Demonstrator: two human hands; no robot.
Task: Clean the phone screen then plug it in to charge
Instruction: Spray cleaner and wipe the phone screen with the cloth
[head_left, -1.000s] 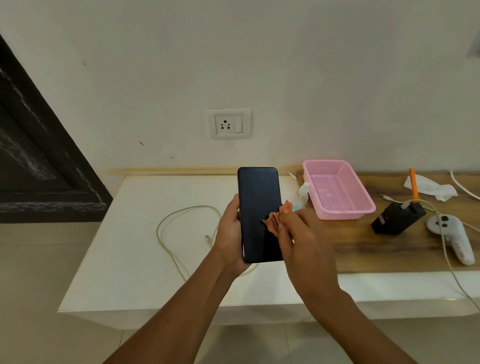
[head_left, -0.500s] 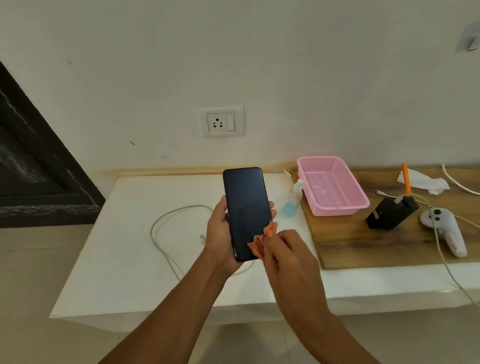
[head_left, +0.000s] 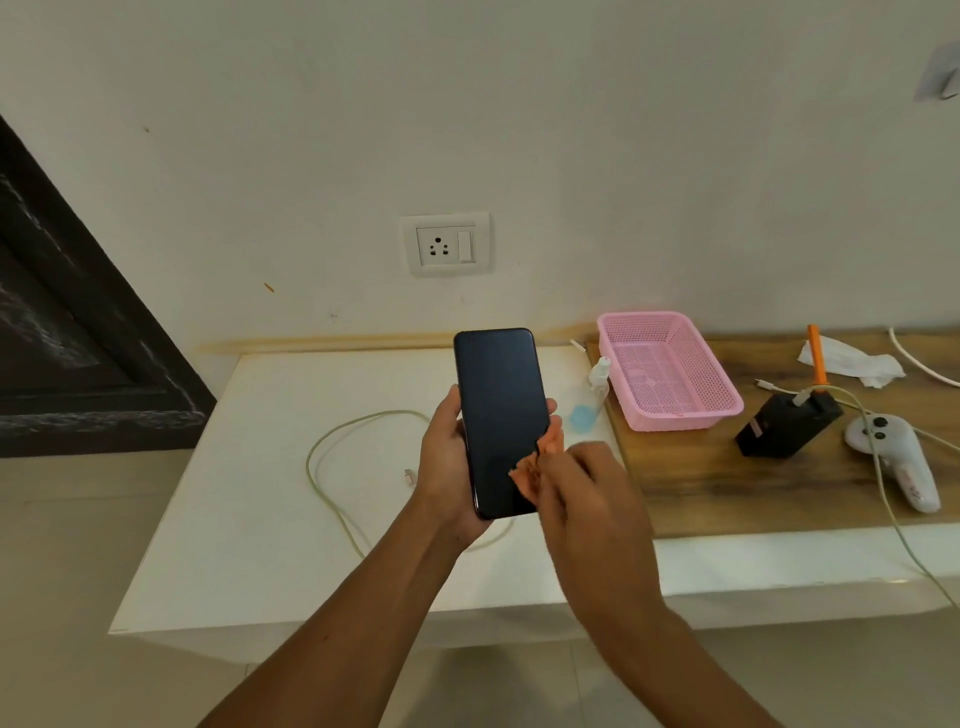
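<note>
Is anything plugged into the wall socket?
No, the wall socket is bare, and the cable lies loose on the white table.

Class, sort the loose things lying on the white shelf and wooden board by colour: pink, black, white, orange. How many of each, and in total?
Pink: 1, basket
Black: 1, power bank
White: 2, controller, tissue
Orange: 1, pen
Total: 5
</note>
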